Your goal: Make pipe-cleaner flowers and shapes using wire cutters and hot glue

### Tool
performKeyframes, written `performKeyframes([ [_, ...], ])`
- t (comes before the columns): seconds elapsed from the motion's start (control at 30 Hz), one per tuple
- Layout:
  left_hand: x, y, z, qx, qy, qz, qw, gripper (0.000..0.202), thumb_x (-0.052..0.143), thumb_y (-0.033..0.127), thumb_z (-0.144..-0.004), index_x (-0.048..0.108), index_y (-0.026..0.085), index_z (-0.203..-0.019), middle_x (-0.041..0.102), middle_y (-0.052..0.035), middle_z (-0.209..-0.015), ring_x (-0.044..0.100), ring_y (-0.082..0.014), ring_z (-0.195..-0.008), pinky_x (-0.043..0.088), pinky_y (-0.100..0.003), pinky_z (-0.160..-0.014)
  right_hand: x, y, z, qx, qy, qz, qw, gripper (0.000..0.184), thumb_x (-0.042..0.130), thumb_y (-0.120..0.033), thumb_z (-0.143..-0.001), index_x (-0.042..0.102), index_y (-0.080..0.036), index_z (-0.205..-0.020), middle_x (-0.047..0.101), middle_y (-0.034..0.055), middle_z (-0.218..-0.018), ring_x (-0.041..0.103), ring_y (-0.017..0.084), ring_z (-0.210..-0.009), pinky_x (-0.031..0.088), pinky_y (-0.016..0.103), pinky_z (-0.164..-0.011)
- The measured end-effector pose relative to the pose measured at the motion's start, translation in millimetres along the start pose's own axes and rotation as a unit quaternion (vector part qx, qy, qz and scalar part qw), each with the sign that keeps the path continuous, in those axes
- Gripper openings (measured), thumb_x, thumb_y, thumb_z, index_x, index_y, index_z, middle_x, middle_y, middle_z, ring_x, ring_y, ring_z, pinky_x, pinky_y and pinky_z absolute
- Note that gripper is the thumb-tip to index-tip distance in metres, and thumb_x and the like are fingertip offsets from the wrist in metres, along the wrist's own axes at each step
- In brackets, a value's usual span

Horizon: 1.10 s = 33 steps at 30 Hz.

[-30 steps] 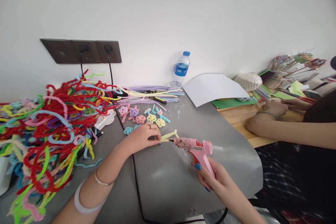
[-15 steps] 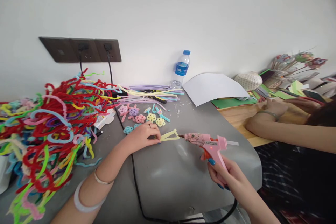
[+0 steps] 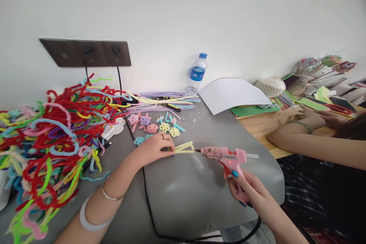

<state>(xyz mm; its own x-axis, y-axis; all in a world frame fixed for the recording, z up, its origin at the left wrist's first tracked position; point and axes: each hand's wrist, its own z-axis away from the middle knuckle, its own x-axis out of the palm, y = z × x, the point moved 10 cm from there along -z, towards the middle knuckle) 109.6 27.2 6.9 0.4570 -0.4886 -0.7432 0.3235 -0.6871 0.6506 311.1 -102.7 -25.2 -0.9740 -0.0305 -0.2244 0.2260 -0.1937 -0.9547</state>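
My left hand [image 3: 158,145] pinches a bent pale-yellow pipe cleaner [image 3: 185,148] by its left end, and the folded piece points right, just over the grey table. My right hand [image 3: 244,187] is wrapped round the handle of a pink hot glue gun [image 3: 221,154] with an orange trigger and a small lit light. The gun's dark nozzle meets or nearly meets the right end of the yellow piece. Behind my left hand lie small pipe cleaner flowers: a yellow flower [image 3: 174,132], a pink flower [image 3: 152,128], a blue flower [image 3: 139,140] and several others.
A big tangle of coloured pipe cleaners [image 3: 63,129] covers the left. Straight pipe cleaners [image 3: 160,101] lie at the back beside a water bottle [image 3: 197,74] and white paper [image 3: 233,93]. A black cord [image 3: 147,198] crosses the table [image 3: 177,190]. Another person's arm [image 3: 314,143] rests at right.
My right thumb has shifted slightly on the glue gun's handle, and the nozzle sits a touch lower against the yellow piece. My left hand stays put. The other person's hands moved slightly.
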Motion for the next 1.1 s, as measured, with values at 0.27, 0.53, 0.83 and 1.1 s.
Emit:
performKeyframes([
  [0.27, 0.7, 0.4, -0.4, 0.004, -0.001, -0.005, 1.000, 0.010, 0.064, 0.019, -0.091, 0.070, 0.021, -0.083, 0.065, -0.0011, -0.091, 0.057, -0.0169, -0.092, 0.042, -0.028, -0.081, -1.7, 2.8, -1.1, 0.013, -0.002, 0.017, 1.000, 0.056, 0.041, -0.073, -0.092, 0.053, -0.019, -0.079, 0.036, -0.0073, -0.045, 0.027, 0.010, -0.044, 0.028, 0.027, -0.048],
  [0.53, 0.9, -0.6, -0.1, 0.003, 0.001, -0.003, 1.000, 0.009, 0.066, 0.018, -0.090, 0.069, 0.021, -0.083, 0.064, -0.0003, -0.090, 0.057, -0.0161, -0.092, 0.041, -0.027, -0.081, -2.4, -0.4, -1.0, 0.023, -0.003, 0.030, 0.999, 0.060, 0.041, -0.078, -0.088, 0.052, -0.020, -0.077, 0.038, -0.0070, -0.045, 0.027, 0.009, -0.044, 0.027, 0.027, -0.048],
  [0.83, 1.2, 0.6, 0.6, 0.006, -0.002, -0.009, 1.000, 0.014, 0.061, 0.025, -0.094, 0.071, 0.021, -0.084, 0.065, -0.0022, -0.091, 0.057, -0.0177, -0.093, 0.042, -0.029, -0.081, -2.8, 8.1, -3.6, 0.018, 0.011, 0.022, 1.000, 0.057, 0.041, -0.074, -0.090, 0.054, -0.019, -0.079, 0.039, -0.0065, -0.045, 0.027, 0.010, -0.044, 0.028, 0.027, -0.048],
  [1.1, 1.7, 0.4, -0.1, 0.008, -0.003, -0.011, 1.000, 0.014, 0.061, 0.025, -0.094, 0.070, 0.021, -0.084, 0.066, -0.0024, -0.091, 0.057, -0.0178, -0.093, 0.042, -0.029, -0.082, -1.7, 4.3, -2.5, 0.022, 0.007, 0.020, 1.000, 0.057, 0.042, -0.075, -0.089, 0.051, -0.021, -0.077, 0.038, -0.0063, -0.045, 0.028, 0.010, -0.044, 0.029, 0.027, -0.049],
])
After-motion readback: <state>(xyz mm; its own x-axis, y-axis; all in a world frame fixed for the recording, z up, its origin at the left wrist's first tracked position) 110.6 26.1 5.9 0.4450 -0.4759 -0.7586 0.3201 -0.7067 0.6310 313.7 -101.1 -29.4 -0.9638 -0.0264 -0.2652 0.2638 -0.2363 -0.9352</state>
